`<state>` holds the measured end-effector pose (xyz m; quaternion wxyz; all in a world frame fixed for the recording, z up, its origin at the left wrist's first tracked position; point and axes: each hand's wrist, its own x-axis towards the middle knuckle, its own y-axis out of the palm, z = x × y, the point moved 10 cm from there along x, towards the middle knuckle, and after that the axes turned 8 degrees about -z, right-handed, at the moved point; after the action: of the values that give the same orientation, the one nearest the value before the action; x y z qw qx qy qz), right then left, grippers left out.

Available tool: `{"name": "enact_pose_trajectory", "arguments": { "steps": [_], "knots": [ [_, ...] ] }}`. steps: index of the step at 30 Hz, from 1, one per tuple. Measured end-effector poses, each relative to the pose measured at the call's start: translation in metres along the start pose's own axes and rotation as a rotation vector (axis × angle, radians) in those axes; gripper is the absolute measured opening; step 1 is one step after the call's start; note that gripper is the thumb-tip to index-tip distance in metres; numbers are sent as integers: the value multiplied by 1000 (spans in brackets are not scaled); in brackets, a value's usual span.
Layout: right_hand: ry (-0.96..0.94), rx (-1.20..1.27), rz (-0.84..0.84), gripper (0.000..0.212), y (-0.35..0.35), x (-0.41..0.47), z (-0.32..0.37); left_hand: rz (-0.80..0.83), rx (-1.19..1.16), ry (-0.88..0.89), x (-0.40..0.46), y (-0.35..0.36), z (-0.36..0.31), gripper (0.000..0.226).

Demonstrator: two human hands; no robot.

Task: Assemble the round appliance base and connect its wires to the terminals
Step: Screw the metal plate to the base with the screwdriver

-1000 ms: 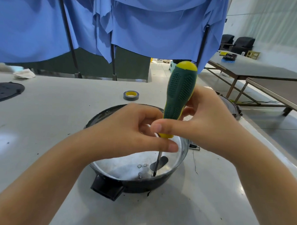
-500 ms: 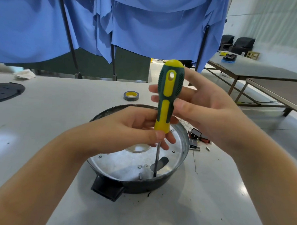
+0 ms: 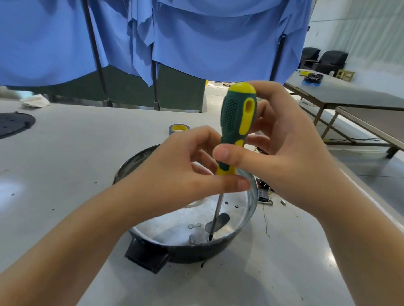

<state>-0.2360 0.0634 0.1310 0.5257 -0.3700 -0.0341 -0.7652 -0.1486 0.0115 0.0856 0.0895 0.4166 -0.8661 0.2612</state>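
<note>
At frame centre, both hands, left hand (image 3: 184, 173) and right hand (image 3: 282, 154), grasp the screwdriver (image 3: 237, 122), tip on a screw inside the base (image 3: 251, 215) on the counter (image 3: 80, 159); tilting risks slippage.

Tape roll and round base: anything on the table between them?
Head view: the table shows bare between the tape roll and the far rim of the round base; the left hand covers part of that stretch.
</note>
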Motion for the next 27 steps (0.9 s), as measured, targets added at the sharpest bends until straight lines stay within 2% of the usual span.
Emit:
{"name": "enact_pose_trajectory", "arguments": {
  "steps": [3,6,8,10,13,19,21,24,27],
  "knots": [
    [26,1,11,56,2,-1,-2,-62,-32,12,1,-6,-2,48],
    [74,179,86,49,10,-3,-2,-44,-48,-14,2,-6,0,48],
    [95,300,124,46,13,-5,0,-14,-65,-44,1,-6,3,38],
    [121,413,154,49,14,-5,2,34,-84,-63,0,-4,4,31],
    [158,522,187,61,15,-4,0,123,-133,-74,-2,0,4,32],
    [90,352,142,64,7,-2,-2,243,-238,-137,-5,6,7,40],
    [82,306,121,64,5,-2,-2,219,-176,-114,-4,4,7,40],
    [68,250,79,52,5,-1,1,158,-59,-74,-2,4,6,44],
    [93,276,43,45,4,-1,1,97,-19,-62,-1,4,5,51]
  ]
}}
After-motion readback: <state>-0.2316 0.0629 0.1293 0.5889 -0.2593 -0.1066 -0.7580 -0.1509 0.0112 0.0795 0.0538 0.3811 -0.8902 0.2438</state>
